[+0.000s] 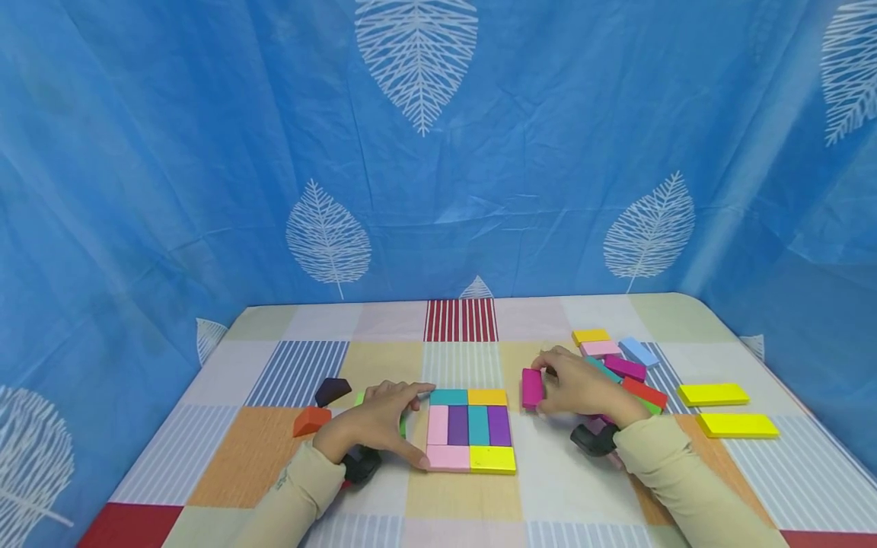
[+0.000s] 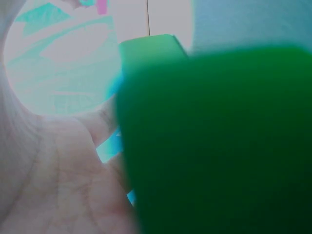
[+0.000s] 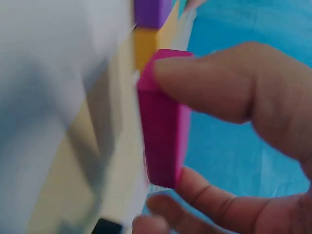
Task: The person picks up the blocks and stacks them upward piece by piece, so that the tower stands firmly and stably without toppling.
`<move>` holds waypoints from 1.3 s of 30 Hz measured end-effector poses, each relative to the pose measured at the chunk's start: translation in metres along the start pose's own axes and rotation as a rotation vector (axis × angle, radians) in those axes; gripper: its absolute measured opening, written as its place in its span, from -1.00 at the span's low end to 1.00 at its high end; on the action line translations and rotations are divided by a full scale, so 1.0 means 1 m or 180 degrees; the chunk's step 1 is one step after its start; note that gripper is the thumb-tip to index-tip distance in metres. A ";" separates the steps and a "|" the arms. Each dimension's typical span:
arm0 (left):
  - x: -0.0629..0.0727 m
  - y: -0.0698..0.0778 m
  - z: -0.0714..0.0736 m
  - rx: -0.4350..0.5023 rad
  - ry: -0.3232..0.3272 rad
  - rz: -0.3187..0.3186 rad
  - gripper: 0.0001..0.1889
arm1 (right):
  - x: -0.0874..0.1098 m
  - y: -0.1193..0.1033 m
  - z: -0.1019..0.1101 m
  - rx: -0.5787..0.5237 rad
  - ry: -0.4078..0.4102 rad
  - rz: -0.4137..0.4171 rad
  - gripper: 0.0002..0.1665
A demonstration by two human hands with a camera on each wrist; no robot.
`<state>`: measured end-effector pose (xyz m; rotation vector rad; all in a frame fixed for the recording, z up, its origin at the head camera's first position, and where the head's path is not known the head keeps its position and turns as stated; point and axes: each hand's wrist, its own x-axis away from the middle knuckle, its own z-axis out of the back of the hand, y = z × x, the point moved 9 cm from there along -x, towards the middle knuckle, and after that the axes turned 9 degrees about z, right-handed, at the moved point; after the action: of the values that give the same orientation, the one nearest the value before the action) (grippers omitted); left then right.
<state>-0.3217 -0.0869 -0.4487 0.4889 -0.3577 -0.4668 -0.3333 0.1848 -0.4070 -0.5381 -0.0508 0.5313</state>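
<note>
My right hand (image 1: 578, 384) pinches a magenta block (image 1: 532, 389) by its two ends, to the right of a flat square of coloured blocks. In the right wrist view, thumb and fingers grip this magenta block (image 3: 163, 122) with its long side upright. The square includes a teal block (image 1: 448, 397), an orange-yellow block (image 1: 487, 397), purple blocks, pink blocks and a yellow block (image 1: 492, 460). My left hand (image 1: 377, 422) spreads along its left side, index fingertip at the upper corner and thumb at the lower. Green blocks (image 2: 219, 141) near the left palm fill much of the left wrist view.
An orange block (image 1: 311, 421) and a black block (image 1: 333, 391) lie left of my left hand. Loose blocks crowd behind and beside my right hand, including a light blue block (image 1: 639, 352) and a red block (image 1: 644, 393). Two yellow blocks (image 1: 738, 425) lie farther right.
</note>
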 end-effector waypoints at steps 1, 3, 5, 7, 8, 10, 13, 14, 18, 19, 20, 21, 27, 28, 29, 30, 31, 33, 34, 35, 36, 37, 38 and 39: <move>0.000 0.000 0.000 -0.0005 0.0003 0.0005 0.16 | -0.001 -0.005 -0.001 -0.0064 0.0021 0.0027 -0.29; 0.000 0.000 0.000 -0.0007 0.0001 0.0018 0.16 | -0.001 -0.015 -0.003 -0.0202 0.0032 0.0108 -0.30; 0.000 -0.001 -0.001 -0.0006 -0.0005 0.0029 0.17 | -0.003 -0.024 -0.007 -0.0326 0.0026 0.0174 -0.31; 0.000 -0.001 -0.001 -0.0004 -0.0008 0.0029 0.17 | -0.004 -0.032 -0.011 -0.0372 0.0008 0.0241 -0.31; -0.001 -0.001 -0.001 -0.0003 -0.0010 0.0031 0.17 | -0.004 -0.035 -0.013 -0.0412 -0.0005 0.0258 -0.30; -0.001 -0.001 -0.002 -0.0014 -0.0009 0.0035 0.17 | -0.006 -0.042 -0.017 -0.0443 -0.0024 0.0319 -0.30; -0.001 -0.002 -0.002 -0.0024 -0.0012 0.0050 0.17 | -0.010 -0.051 -0.024 -0.0454 -0.0087 0.0381 -0.30; -0.001 -0.002 -0.002 -0.0031 -0.0010 0.0055 0.17 | -0.011 -0.053 -0.027 -0.0451 -0.0105 0.0389 -0.30; -0.001 -0.002 -0.001 -0.0028 -0.0008 0.0048 0.17 | -0.017 -0.064 -0.036 -0.0297 -0.0170 0.0367 -0.30; -0.001 -0.001 -0.001 -0.0028 -0.0007 0.0035 0.16 | -0.018 -0.066 -0.038 -0.0243 -0.0178 0.0369 -0.30; -0.001 -0.001 -0.001 -0.0027 -0.0005 0.0027 0.16 | -0.020 -0.069 -0.040 -0.0189 -0.0189 0.0364 -0.30; 0.000 -0.001 -0.001 -0.0022 -0.0009 0.0019 0.16 | -0.021 -0.072 -0.043 -0.0120 -0.0199 0.0379 -0.31; 0.000 -0.001 0.000 -0.0008 -0.0030 -0.0005 0.16 | -0.028 -0.086 -0.053 0.0080 -0.0253 0.0511 -0.30; 0.000 -0.001 0.000 -0.0008 -0.0032 -0.0007 0.15 | -0.029 -0.089 -0.054 0.0090 -0.0258 0.0539 -0.31; -0.001 -0.001 0.000 -0.0010 -0.0034 -0.0002 0.15 | -0.030 -0.091 -0.055 0.0109 -0.0261 0.0568 -0.31; -0.001 -0.001 0.000 -0.0010 -0.0035 -0.0001 0.15 | -0.031 -0.094 -0.056 0.0128 -0.0268 0.0601 -0.31; -0.001 -0.002 0.001 -0.0007 -0.0037 -0.0001 0.15 | -0.032 -0.096 -0.057 0.0147 -0.0276 0.0629 -0.31; -0.001 -0.002 0.001 0.0002 -0.0041 -0.0001 0.15 | -0.034 -0.100 -0.060 0.0199 -0.0297 0.0688 -0.32; -0.001 -0.002 0.001 0.0008 -0.0043 0.0001 0.15 | -0.035 -0.102 -0.061 0.0221 -0.0308 0.0703 -0.33; -0.002 -0.002 0.001 0.0016 -0.0041 -0.0010 0.15 | -0.036 -0.104 -0.062 0.0246 -0.0318 0.0708 -0.34; -0.001 -0.002 0.001 0.0022 -0.0042 -0.0017 0.15 | -0.037 -0.105 -0.063 0.0263 -0.0329 0.0712 -0.34; -0.001 -0.002 0.001 0.0026 -0.0043 -0.0021 0.15 | -0.037 -0.106 -0.063 0.0274 -0.0337 0.0713 -0.35; -0.001 -0.002 0.001 0.0028 -0.0042 -0.0025 0.15 | -0.038 -0.107 -0.064 0.0278 -0.0342 0.0715 -0.36; -0.001 -0.002 0.001 0.0031 -0.0043 -0.0027 0.15 | -0.038 -0.108 -0.065 0.0278 -0.0346 0.0713 -0.36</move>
<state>-0.3236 -0.0877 -0.4491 0.4971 -0.3711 -0.4770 -0.3039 0.0568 -0.4051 -0.4315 -0.0709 0.7779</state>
